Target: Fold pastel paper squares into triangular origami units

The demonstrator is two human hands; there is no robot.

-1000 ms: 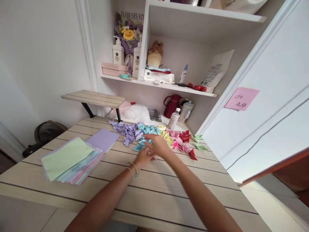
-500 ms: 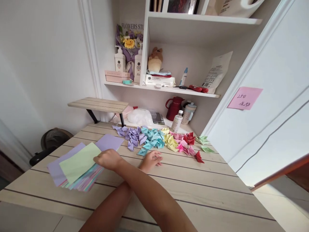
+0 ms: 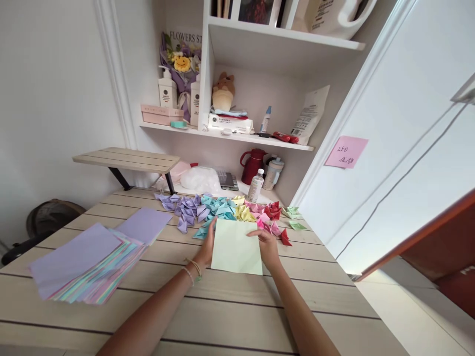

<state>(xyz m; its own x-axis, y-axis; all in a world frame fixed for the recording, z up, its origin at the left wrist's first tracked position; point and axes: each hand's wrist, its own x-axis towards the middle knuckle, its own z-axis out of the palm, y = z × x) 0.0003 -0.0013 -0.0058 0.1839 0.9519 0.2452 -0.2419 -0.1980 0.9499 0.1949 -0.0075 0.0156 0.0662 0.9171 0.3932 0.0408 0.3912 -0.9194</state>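
Note:
A pale green square sheet of paper [image 3: 236, 249] is held between my two hands over the middle of the table. My left hand [image 3: 208, 247] grips its left edge, thumb along the side. At the upper right edge, my right hand [image 3: 267, 245] has the sheet between thumb and fingers; the index finger lies across its face. Just behind the sheet lie folded paper shapes in groups: purple [image 3: 187, 210], blue [image 3: 219, 206], yellow [image 3: 245, 212], pink and red [image 3: 272, 211], and green [image 3: 291, 211]. To the left is a fanned stack of coloured paper [image 3: 77, 259] with a purple sheet on top.
More purple sheets [image 3: 143, 225] lie behind the stack. A small raised stand [image 3: 128, 159] occupies the table's back left. A clear bottle [image 3: 255, 186], a red jug [image 3: 253, 167] and a tumbler [image 3: 273, 173] stand at the back, below the white shelves [image 3: 237, 138].
My right hand has brought the pale green sheet from the stack to the table's middle, and my arms have uncrossed. My left hand now holds the sheet too. The view has shifted right.

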